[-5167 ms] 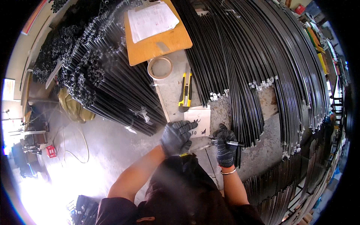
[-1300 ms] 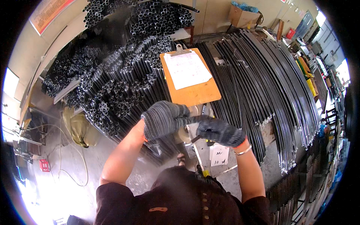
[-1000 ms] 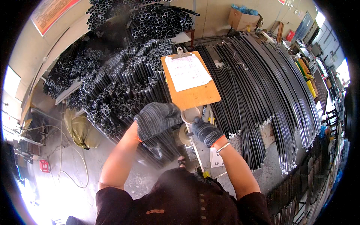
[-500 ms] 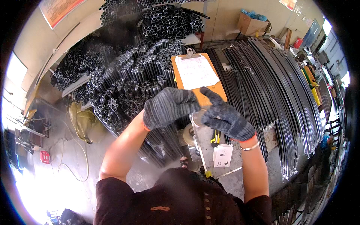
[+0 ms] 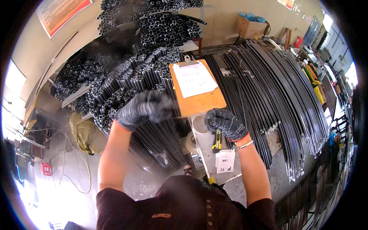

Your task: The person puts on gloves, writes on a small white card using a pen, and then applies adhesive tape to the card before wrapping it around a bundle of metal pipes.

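Left hand [image 5: 142, 109]: dark knit glove, raised over the stacked black metal tubes [image 5: 126, 84], blurred; fingers curled loosely, whether they grip anything cannot be told.

Right hand [image 5: 225, 122]: same glove, fingers bent together, hovering just below the near edge of the wooden clipboard [image 5: 197, 101]; nothing visibly clamped in it.

Clipboard: carries a white written sheet [image 5: 194, 78], lies between the two hands, nearer the right.

Tape roll [image 5: 200, 124]: just left of the right hand, on the narrow grey bench top [image 5: 209, 151].

Yellow utility knife [image 5: 217, 141]: directly beneath the right hand.

Small paper note [image 5: 225, 161]: below the knife, beside the right wrist.

Long dark metal strips [image 5: 276, 88]: laid in a curved bundle right of the right hand.
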Motion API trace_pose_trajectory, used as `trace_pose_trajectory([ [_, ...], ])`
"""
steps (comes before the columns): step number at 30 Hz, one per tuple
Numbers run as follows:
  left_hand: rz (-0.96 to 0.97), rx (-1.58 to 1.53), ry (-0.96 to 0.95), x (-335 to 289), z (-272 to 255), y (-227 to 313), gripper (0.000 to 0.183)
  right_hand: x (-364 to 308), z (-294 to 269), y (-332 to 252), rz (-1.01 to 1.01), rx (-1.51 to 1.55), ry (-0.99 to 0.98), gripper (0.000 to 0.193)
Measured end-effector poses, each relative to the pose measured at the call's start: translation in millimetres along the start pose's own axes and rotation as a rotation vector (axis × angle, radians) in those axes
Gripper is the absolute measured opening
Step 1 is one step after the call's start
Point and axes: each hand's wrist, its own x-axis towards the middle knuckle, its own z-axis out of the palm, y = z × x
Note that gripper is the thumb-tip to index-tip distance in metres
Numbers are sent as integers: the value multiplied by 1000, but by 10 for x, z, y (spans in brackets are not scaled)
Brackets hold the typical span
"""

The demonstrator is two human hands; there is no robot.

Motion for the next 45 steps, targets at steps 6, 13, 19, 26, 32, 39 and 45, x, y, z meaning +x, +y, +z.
trace_pose_trajectory([
  [6, -227, 255, 0, -153, -85, -184, 39, -41, -68, 8, 52, 59, -122, 14],
  [13, 540, -641, 438, -143, -294, -495, 26, -79, -142, 110, 49, -43, -60, 15],
  [19, 13, 9, 377, -501, -515, -501, 41, -150, -346, 189, 77, -24, 57, 14],
  [26, 229, 54, 512, -830, -632, -725, 44, -183, -470, 291, 34, -201, 21, 17],
  [32, 227, -347, 795, -1174, -1080, -1390, 30, -239, -492, 307, 42, -299, -14, 17],
  [39, -310, 1497, 749, -1070, -403, -1281, 39, -205, -117, 152, -81, -528, -200, 19],
  [45, 248, 1086, 94, -72, 541, -986, 37, -66, 199, 46, -253, -918, -435, 20],
])
